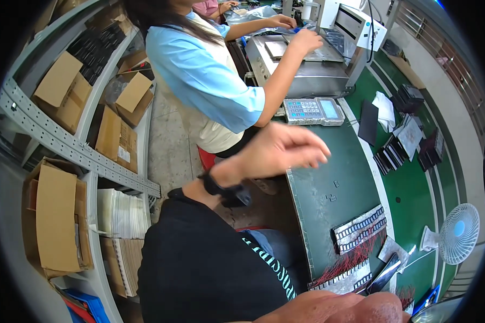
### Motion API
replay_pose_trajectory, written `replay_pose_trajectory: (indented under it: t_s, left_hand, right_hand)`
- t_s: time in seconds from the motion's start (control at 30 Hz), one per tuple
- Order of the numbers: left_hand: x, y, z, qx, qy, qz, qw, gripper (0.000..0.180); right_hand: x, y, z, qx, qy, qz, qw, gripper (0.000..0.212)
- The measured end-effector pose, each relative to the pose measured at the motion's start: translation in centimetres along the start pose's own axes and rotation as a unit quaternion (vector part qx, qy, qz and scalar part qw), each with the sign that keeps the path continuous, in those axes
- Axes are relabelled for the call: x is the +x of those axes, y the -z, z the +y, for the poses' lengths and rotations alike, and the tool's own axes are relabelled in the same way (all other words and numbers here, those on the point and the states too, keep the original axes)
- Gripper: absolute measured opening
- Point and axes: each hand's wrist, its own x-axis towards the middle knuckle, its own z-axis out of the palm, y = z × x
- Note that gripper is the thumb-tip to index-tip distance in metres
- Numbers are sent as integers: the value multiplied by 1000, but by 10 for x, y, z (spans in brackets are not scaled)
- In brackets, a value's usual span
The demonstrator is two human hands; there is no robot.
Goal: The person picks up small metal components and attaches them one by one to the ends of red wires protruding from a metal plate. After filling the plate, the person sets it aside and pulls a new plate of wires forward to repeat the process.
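My left hand (283, 151), slightly blurred, is held over the near end of the green work table (312, 185). Its fingers and thumb are apart, with nothing seen between them. A dark band (223, 189) circles that wrist. At the bottom edge is my right hand (380, 308), partly cut off, its fingers hidden. Close to it lie boards with rows of small dark-framed pieces (361, 229) and a tangle of thin red wires (339, 267). A shiny dark strip (385, 273) rests beside them. Several tiny rectangular frames (331, 198) lie loose on the table.
A co-worker in a light-blue sleeve (199, 70) works at a metal machine (312, 70). A keypad controller (313, 111) sits at the table's far end. Shelves with cardboard boxes (64, 215) line the left. A small fan (458, 234) and dark trays (407, 140) are at right.
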Motion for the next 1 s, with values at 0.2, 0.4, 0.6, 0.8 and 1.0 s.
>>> replay_pose_trajectory:
  t_s: [0.2,0.4,0.6,0.8,1.0]
  left_hand:
    - [-18,82,64,-301,-180,49,935,28]
    - [-7,89,120,-507,-295,-66,807,21]
    - [25,46,103,-510,-296,-149,794,14]
    - [28,-4,2,-443,-89,-258,854,29]
    - [-47,-99,-171,-212,463,-396,764,22]
  right_hand:
    - [-30,10,-12,112,-148,102,977,11]
    - [-52,20,-25,68,-123,79,987,15]
    - [19,-32,-17,-2,-141,128,982,6]
    - [126,-49,78,26,-158,37,986,10]
    - [65,5,124,-27,-262,144,954,10]
